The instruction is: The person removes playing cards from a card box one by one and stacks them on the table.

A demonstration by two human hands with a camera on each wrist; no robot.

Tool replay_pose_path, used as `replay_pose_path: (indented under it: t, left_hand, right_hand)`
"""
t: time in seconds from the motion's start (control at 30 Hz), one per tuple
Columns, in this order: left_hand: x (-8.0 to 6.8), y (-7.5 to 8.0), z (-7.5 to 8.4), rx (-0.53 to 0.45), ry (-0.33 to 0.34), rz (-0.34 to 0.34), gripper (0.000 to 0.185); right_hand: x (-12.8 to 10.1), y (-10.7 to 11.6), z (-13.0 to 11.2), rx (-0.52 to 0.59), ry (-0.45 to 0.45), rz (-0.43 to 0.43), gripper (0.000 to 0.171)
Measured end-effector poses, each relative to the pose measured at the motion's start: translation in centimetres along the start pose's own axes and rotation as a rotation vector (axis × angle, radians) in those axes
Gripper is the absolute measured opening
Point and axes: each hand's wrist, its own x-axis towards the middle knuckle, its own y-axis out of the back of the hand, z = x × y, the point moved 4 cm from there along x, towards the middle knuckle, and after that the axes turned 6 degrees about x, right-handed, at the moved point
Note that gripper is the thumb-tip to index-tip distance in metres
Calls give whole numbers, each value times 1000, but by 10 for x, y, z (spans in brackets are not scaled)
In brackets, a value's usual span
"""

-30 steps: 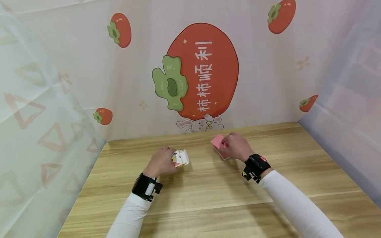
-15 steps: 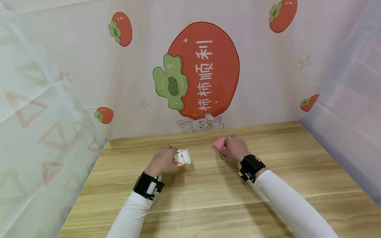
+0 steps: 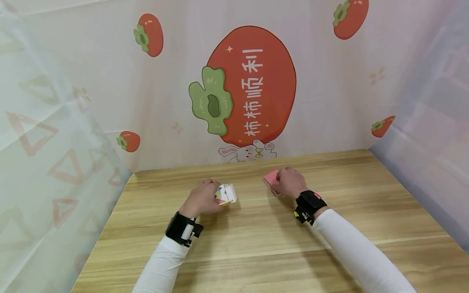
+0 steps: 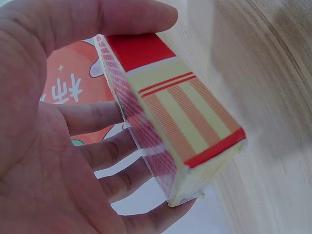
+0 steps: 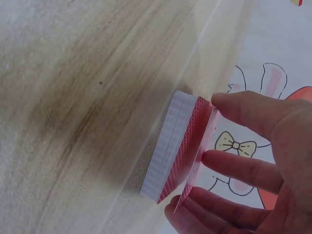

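My left hand (image 3: 201,198) grips a playing card box (image 3: 226,194), thumb on one narrow side and fingers on the other. The box is printed in red and cream, and its white flap (image 3: 233,193) stands out at the right end. In the left wrist view a closed, striped end of the box (image 4: 195,122) faces the camera. My right hand (image 3: 291,183) pinches a red-backed playing card (image 5: 197,161) between thumb and fingers. That card slants up off a deck of cards (image 5: 168,146), which lies on the table with its white edges showing.
The wooden table (image 3: 242,244) spreads out in front of me. A white cloth wall with a big persimmon print (image 3: 271,89) rises right behind its far edge. Further cloth walls (image 3: 40,162) stand at the left and right sides.
My right hand has shifted slightly and lowered a little with the card, covering more of the deck. My left hand keeps hold of the card box almost unmoved.
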Motion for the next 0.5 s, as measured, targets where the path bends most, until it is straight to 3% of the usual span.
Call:
replay_pose_path:
  t: [0.5]
  left_hand:
    - [0, -3, -3, -12, 0, -7, 66]
  right_hand:
    - [3, -3, 1, 7, -5, -34, 27]
